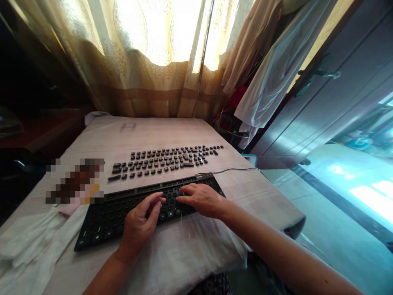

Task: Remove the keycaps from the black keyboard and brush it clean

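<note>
A black keyboard frame (pixel 116 213), stripped of most keycaps, lies near the front of a cloth-covered table (pixel 153 131). Several loose black keycaps (pixel 166 159) are laid out in rows behind it. My left hand (pixel 139 223) rests on the frame's middle, fingers curled and pressed together at the tips over a key position. My right hand (pixel 202 200) lies flat on the frame's right part, fingers stretched leftward toward my left fingertips. What sits under the fingertips is too small to make out.
A thin cable (pixel 233 169) runs right from the keyboard. White cloths (pixel 30 241) lie at the table's front left, beside a blurred patch. Curtains (pixel 147 61) hang behind the table; hanging clothes (pixel 270 69) and a dark cabinet (pixel 337 94) stand to the right.
</note>
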Motion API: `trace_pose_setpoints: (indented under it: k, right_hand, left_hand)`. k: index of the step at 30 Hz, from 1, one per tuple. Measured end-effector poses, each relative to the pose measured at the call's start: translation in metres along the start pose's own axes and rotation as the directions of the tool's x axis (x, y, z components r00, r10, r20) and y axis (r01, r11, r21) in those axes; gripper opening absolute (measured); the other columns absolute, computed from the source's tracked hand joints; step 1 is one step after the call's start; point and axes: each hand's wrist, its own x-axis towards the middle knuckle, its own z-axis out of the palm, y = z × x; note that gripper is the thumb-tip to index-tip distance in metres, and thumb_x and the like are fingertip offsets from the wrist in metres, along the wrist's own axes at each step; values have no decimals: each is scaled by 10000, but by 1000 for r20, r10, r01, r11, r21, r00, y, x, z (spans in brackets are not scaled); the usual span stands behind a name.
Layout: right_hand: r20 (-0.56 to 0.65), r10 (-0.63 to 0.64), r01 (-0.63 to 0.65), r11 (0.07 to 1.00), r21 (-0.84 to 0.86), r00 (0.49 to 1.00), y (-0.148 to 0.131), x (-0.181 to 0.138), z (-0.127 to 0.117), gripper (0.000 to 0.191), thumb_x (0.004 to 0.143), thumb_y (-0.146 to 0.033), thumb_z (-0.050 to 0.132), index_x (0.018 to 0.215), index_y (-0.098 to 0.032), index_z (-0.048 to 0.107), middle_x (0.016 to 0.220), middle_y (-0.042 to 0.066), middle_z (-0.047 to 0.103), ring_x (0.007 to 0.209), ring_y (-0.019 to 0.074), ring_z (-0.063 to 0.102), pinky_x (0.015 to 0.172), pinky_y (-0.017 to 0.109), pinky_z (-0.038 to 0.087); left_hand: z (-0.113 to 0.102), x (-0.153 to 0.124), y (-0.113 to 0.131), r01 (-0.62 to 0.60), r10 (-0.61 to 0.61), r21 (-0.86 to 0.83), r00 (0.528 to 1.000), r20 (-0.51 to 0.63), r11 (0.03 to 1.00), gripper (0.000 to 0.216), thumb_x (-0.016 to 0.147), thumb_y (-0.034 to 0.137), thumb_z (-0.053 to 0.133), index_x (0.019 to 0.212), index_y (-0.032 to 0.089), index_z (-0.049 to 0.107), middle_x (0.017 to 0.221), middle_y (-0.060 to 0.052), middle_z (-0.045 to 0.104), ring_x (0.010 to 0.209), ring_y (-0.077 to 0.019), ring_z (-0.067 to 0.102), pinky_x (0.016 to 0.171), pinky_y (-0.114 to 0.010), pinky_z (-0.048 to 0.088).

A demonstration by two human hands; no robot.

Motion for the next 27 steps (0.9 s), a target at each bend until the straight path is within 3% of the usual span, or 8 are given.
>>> trace_pose_setpoints:
  k: [4, 9, 11, 13, 16, 18, 22, 27]
  right_hand:
    - [56, -15, 21, 993, -118, 998, -7, 2, 1, 231, 980, -207, 619, 1180, -259, 721, 1279, 105, 687, 987, 224, 673, 730, 299, 551]
    - [65, 1, 6, 993, -115, 998, -8, 5, 3, 159, 991, -183, 591, 1093, -209, 710, 1241, 103, 697, 956, 207, 671, 729, 294, 550]
    - [57, 23, -20, 999, -44, 998, -8, 6, 5, 152, 988, -140, 568, 1057, -188, 695, 1206, 111, 709, 963, 204, 672, 765, 297, 554]
    - [-26, 138, -131, 975, 177, 990, -7, 3, 8, 138, 957, -105, 578, 975, -187, 687, 1117, 103, 733, 956, 203, 680, 824, 304, 552]
    - [-182, 436, -275, 787, 553, 882, -5, -8, 16, 82, 895, -135, 621, 903, -202, 667, 950, 69, 745, 912, 207, 697, 866, 326, 550]
    - [-231, 575, -307, 684, 662, 785, -1, -22, 20, 95, 928, -207, 566, 971, -203, 651, 921, 60, 741, 847, 196, 707, 803, 326, 570]
    - [-187, 805, -294, 407, 865, 563, 13, -58, 25, 287, 946, -423, 505, 1104, -203, 602, 870, 29, 722, 633, 153, 703, 550, 262, 563]
    - [-81, 883, -294, 240, 925, 463, 33, -91, 21, 401, 794, -579, 668, 900, -192, 653, 723, 16, 697, 600, 172, 694, 551, 287, 577]
  left_hand:
    - [-2, 1, -1, -15, 15, 1, 1000, 0, 1000, 289, 897, 392, 585, 1109, 240, 709, 893, -13, 822, 762, -190, 782, 784, -297, 635]
    - [-2, 1, -3, -22, 22, 5, 1000, 6, 1000, 298, 901, 402, 576, 1112, 238, 707, 898, -13, 822, 774, -191, 783, 785, -296, 632]
    - [-2, 1, -4, -28, 28, 4, 1000, 5, 1000, 300, 900, 407, 574, 1105, 235, 709, 895, -15, 822, 772, -191, 783, 789, -297, 631]
    - [-1, 2, -5, -30, 30, 9, 999, 14, 999, 304, 900, 413, 571, 1105, 237, 710, 894, -15, 822, 772, -193, 783, 779, -293, 630]
    - [-1, 2, -6, -36, 36, 20, 999, 23, 999, 307, 900, 417, 569, 1109, 242, 709, 892, -12, 822, 782, -194, 785, 768, -284, 627]
    - [0, 2, -6, -43, 43, 25, 999, 23, 999, 305, 900, 414, 570, 1110, 244, 710, 890, -8, 822, 792, -193, 786, 762, -276, 624]
    - [2, 1, -8, -58, 57, 32, 998, 18, 998, 299, 896, 410, 570, 1095, 241, 715, 885, -7, 823, 792, -191, 785, 755, -272, 624]
    - [3, 1, -12, -77, 76, 45, 997, 31, 996, 314, 898, 415, 565, 1108, 233, 712, 885, -5, 823, 768, -185, 783, 754, -271, 625]
